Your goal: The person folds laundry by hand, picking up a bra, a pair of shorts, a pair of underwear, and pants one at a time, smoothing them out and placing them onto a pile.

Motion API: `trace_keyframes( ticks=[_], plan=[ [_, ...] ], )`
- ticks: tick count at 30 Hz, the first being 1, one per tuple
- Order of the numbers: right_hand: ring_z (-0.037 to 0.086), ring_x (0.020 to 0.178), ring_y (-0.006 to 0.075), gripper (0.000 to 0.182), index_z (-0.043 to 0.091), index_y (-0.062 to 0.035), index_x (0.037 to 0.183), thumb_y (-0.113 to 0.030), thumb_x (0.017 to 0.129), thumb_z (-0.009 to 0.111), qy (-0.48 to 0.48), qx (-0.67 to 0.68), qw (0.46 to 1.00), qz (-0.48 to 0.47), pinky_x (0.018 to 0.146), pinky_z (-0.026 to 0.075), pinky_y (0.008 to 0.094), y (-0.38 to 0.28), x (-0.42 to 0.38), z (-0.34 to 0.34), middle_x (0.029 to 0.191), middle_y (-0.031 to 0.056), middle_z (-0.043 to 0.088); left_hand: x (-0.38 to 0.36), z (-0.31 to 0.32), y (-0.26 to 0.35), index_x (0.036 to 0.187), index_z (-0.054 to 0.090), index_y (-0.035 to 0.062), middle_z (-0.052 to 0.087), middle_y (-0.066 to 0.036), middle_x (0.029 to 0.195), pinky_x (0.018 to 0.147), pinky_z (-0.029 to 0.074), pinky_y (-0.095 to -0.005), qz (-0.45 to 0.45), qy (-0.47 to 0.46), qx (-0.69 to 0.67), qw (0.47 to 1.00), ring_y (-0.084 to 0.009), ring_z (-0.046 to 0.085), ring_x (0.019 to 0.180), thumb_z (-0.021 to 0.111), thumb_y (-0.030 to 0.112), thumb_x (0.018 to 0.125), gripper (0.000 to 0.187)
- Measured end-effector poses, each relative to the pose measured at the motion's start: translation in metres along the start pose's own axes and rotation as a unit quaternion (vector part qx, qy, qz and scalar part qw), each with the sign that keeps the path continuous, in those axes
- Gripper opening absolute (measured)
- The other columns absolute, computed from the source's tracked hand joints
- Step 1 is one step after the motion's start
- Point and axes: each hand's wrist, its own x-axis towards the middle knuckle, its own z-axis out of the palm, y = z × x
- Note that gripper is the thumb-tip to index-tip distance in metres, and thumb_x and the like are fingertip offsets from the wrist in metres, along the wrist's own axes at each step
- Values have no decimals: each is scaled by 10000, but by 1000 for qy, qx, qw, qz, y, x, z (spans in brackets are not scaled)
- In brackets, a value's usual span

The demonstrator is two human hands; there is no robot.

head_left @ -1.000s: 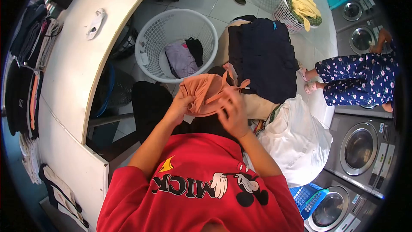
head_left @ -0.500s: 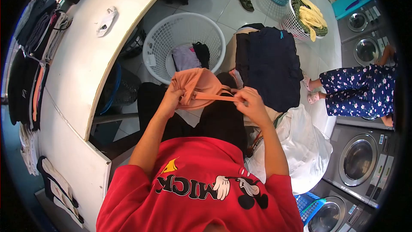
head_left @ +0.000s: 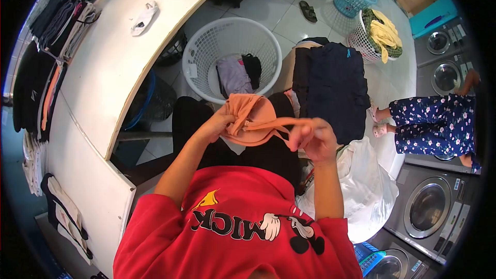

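A peach-coloured bra (head_left: pixel 258 111) is in front of me over my lap, its cups folded together. My left hand (head_left: pixel 219 125) is closed on the cup side of the bra. From the cups a strap stretches across to my right hand (head_left: pixel 314 138), which pinches its end; some of these fingers are blurred. Just beyond the bra stands a white laundry basket (head_left: pixel 276 41), holding a grey folded garment (head_left: pixel 231 74) and a black one (head_left: pixel 252 70).
Dark folded clothes (head_left: pixel 333 90) lie to the right, by a white plastic bag (head_left: pixel 361 186). On the left, a white table (head_left: pixel 98 93) bears clothing stacks and a small white item (head_left: pixel 144 18). A person in floral trousers (head_left: pixel 434 124) stands near washing machines (head_left: pixel 429 206).
The bra and both hands have come closer to my body. My right hand has turned and lifted its fingers, and the strap now curves instead of running straight. The view has shifted slightly.
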Motion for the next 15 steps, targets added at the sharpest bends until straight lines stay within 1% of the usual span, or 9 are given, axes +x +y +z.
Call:
trace_keyframes(
  ticks=[2, 4, 6, 8, 10, 11, 12, 13, 15],
  plan=[
    [577, 988, 316, 296, 521, -9, 1130, -82, 851, 457, 133, 13, 990, -44, 716, 528, 356, 9, 11, 3, 1182, 231, 501, 0, 6, -3, 1289, 329, 54, 562, -50, 1057, 729, 483, -234, 8, -12, 2, 1000, -109, 591, 863, 485, -7, 782, 534],
    [557, 1028, 305, 351, 463, -25, 1196, -19, 845, 459, 183, 22, 980, -82, 722, 528, 327, 22, 25, -4, 1270, 204, 423, -1, 15, -6, 1310, 299, 64, 532, -45, 1099, 746, 458, -214, 136, 31, -7, 990, -90, 564, 886, 480, 15, 801, 543],
    [536, 1068, 293, 434, 405, -41, 1262, 45, 840, 461, 232, 33, 965, -119, 729, 529, 298, 36, 28, -20, 1358, 178, 345, 0, 8, -6, 1329, 262, 65, 502, -42, 1142, 760, 435, -216, 108, 46, 66, 991, -89, 540, 913, 459, 4, 820, 549],
    [532, 1067, 250, 550, 351, -66, 1310, 85, 807, 513, 294, -224, 925, -93, 759, 502, 260, 45, 32, -27, 1355, 121, 356, 4, 5, -12, 1264, 355, 69, 540, -102, 1104, 766, 453, -286, 131, 116, 213, 961, -179, 577, 913, 450, 18, 832, 445],
    [512, 1083, 219, 555, 379, -53, 1297, 0, 790, 600, 285, -241, 926, -51, 832, 460, 275, 48, 27, -25, 1289, 90, 421, 5, 4, -15, 1229, 399, 78, 531, -115, 1098, 754, 458, -304, 215, 103, 306, 922, -209, 577, 896, 456, 12, 822, 416],
    [484, 1130, 215, 576, 414, -36, 1263, -38, 739, 654, 251, -383, 888, -35, 913, 401, 300, 50, 28, -24, 1299, 96, 432, 5, 5, -15, 1194, 443, 88, 522, -128, 1092, 743, 464, -321, 295, 89, 393, 866, -239, 577, 880, 461, 6, 812, 391],
    [456, 1177, 212, 602, 449, -18, 1229, -76, 689, 708, 210, -517, 830, -19, 994, 342, 325, 50, 29, -23, 1308, 102, 443, 5, 7, -15, 1194, 443, 88, 522, -128, 1092, 743, 464, -321, 295, 88, 392, 867, -239, 577, 880, 461, 6, 812, 391],
    [492, 1142, 207, 654, 480, -17, 1200, -154, 627, 764, 192, -627, 755, -3, 963, 371, 330, 47, 30, -19, 1239, 107, 508, 0, 16, -8, 1165, 483, 97, 519, -106, 1039, 743, 467, -316, 311, 99, 451, 831, -240, 564, 885, 480, -15, 793, 389],
    [509, 1095, 258, 647, 481, -23, 1182, -197, 627, 763, 163, -678, 717, -12, 920, 400, 342, 50, 31, -20, 1186, 137, 517, -14, 33, 11, 1135, 522, 107, 517, -84, 985, 743, 469, -311, 326, 108, 507, 791, -240, 550, 890, 498, -35, 773, 390]
  ],
)
